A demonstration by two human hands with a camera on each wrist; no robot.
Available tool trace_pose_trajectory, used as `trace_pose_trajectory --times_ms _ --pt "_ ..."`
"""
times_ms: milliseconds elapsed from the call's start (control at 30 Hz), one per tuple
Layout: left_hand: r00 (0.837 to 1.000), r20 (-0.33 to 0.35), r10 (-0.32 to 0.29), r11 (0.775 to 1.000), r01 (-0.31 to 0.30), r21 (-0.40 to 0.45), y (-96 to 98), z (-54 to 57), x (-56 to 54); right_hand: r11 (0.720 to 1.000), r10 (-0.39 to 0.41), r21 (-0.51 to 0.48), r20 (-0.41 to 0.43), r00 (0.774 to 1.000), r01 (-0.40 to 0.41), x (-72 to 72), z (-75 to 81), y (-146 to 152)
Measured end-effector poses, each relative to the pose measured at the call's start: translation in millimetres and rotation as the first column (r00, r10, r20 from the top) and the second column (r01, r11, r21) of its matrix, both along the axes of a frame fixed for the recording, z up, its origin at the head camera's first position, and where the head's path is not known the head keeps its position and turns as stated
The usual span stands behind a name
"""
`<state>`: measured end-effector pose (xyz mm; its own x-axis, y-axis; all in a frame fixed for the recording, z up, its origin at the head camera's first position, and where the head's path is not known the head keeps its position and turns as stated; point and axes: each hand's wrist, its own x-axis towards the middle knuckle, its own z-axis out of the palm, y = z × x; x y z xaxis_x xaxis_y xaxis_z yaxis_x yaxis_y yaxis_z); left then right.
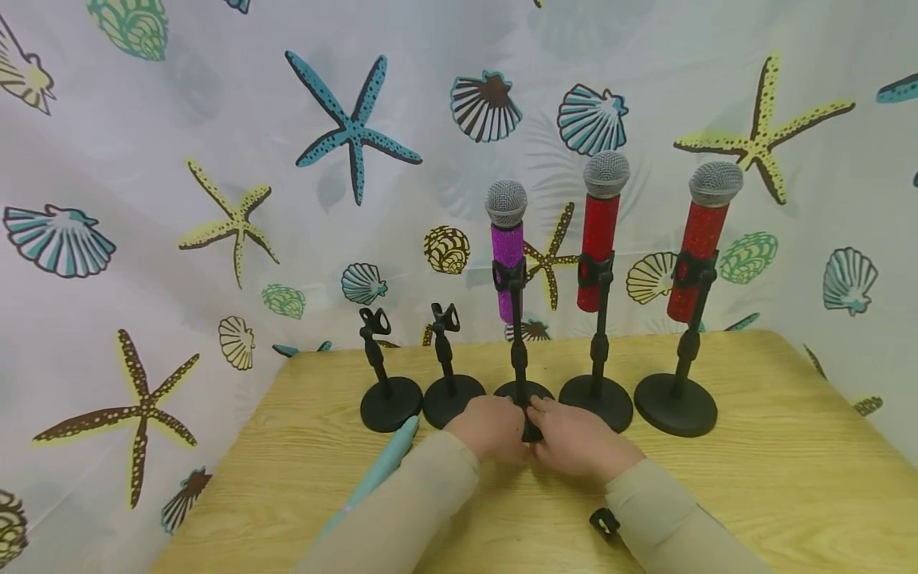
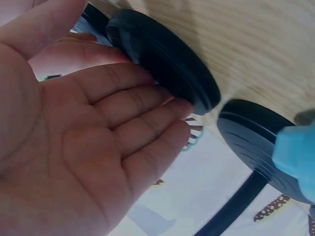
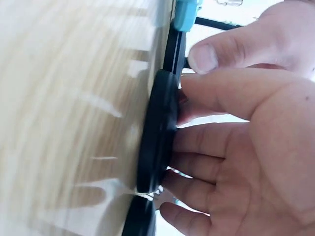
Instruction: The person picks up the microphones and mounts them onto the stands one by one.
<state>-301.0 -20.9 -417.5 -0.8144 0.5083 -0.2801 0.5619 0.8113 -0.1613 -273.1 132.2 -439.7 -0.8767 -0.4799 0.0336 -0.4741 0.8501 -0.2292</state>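
Note:
In the head view my left hand [image 1: 495, 426] and right hand [image 1: 581, 438] meet at the round black base [image 1: 526, 389] of the middle microphone stand. That stand holds a microphone [image 1: 508, 239] with a purple handle and a silver mesh head, upright in its clip. Extended left fingers [image 2: 142, 98] lie against the base edge in the left wrist view. From the other side, right fingertips [image 3: 179, 142] touch the base [image 3: 158, 132], with the thumb lying near its rim. The hands cover most of the base's front.
Two stands to the right hold red microphones [image 1: 601, 231] [image 1: 704, 239]. On the left are two stands [image 1: 387, 402] [image 1: 453, 399] with bare clips. A light-blue rod [image 1: 380, 470] lies beside my left sleeve, and a small black clip [image 1: 605, 522] near the right one. A patterned curtain hangs behind.

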Motion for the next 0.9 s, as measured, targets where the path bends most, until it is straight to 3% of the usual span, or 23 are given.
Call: trace_pose_trajectory --times_ms 233,367,467,567,700,800,900 --pt "0.999 0.026 0.040 0.999 -0.040 -0.009 0.0 1.1 -3.8 1.000 0.024 -0.015 0.019 1.000 -0.024 -3.7 -0.3 4" --pt "0.996 0.085 0.028 0.997 -0.034 0.064 -9.9 -2.1 -12.0 0.999 0.047 -0.013 -0.019 0.999 -0.047 -4.9 -2.2 6" --pt "0.988 0.147 0.037 0.986 -0.060 0.156 -25.4 4.5 -14.4 0.997 0.072 -0.011 -0.059 0.996 -0.073 -2.5 0.9 0" --pt "0.988 0.146 0.060 0.968 -0.093 0.234 -47.8 20.9 -6.2 0.992 0.128 -0.010 -0.074 0.989 -0.129 4.1 9.6 -14" --pt "0.995 0.057 0.084 0.917 -0.099 0.386 -94.1 42.9 9.8 0.968 0.249 -0.022 -0.074 0.966 -0.251 15.8 23.8 -40" --pt "0.990 0.022 0.142 0.849 -0.134 0.511 -134.8 49.5 17.8 0.941 0.333 -0.026 -0.099 0.938 -0.337 20.7 27.4 -62" --pt "0.971 0.026 0.239 0.769 -0.206 0.605 -172.1 44.6 21.4 0.917 0.398 0.014 -0.109 0.911 -0.399 21.7 25.0 -85"
